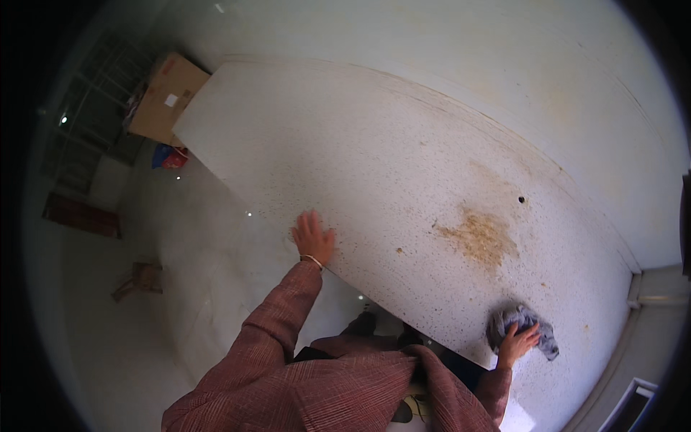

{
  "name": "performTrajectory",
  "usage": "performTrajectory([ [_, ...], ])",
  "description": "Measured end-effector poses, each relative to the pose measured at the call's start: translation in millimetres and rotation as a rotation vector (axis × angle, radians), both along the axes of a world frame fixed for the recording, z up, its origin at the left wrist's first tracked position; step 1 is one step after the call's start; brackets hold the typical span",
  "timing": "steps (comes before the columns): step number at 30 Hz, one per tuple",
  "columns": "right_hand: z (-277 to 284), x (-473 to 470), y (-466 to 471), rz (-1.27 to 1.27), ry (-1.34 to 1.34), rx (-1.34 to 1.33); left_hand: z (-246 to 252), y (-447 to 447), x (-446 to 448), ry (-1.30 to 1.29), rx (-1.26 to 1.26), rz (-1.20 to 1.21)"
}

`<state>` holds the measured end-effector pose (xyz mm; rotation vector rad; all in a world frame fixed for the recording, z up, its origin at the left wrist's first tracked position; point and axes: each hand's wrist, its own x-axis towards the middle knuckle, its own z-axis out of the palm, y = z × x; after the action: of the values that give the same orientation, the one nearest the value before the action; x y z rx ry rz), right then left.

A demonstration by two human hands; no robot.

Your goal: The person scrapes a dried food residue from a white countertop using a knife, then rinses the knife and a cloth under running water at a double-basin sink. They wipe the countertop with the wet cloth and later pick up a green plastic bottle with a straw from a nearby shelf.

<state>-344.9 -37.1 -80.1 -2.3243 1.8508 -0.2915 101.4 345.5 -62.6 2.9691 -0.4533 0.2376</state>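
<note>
A long, speckled pale countertop (345,151) stretches before me. Near its front edge, my left hand (313,237) is spread with its palm down and holds nothing; a pale band circles that wrist. At the lower right, my right hand (518,344) lies on a crumpled grey cloth (521,324) on the countertop; whether its fingers grip the cloth is unclear. Beyond the cloth is a brown, rough stain (483,235), with a fainter stained area behind it. My sleeves are reddish-brown and woven.
A small dark hole (521,200) pierces the countertop near the wall (486,48). A cardboard box (168,100) stands at the far left end, above blue and red bags (170,156). A small wooden stool (143,277) is on the tiled floor at left.
</note>
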Motion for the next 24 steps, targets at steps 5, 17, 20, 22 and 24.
performTrajectory([
  [5,17,85,1,0.064,-0.056,-0.030,-7,-7,-4,-0.074,0.102,-0.015],
  [17,34,243,18,0.282,0.027,-0.028,11,-13,6,-0.065,0.132,-0.077],
  [20,38,285,21,0.297,-0.108,-0.018,-10,2,5,-0.164,0.173,-0.041],
  [22,43,312,26,0.346,-0.112,0.052,-20,5,2,-0.177,0.228,-0.033],
  [24,48,317,25,0.342,-0.118,0.073,-20,1,7,-0.185,0.300,-0.019],
])
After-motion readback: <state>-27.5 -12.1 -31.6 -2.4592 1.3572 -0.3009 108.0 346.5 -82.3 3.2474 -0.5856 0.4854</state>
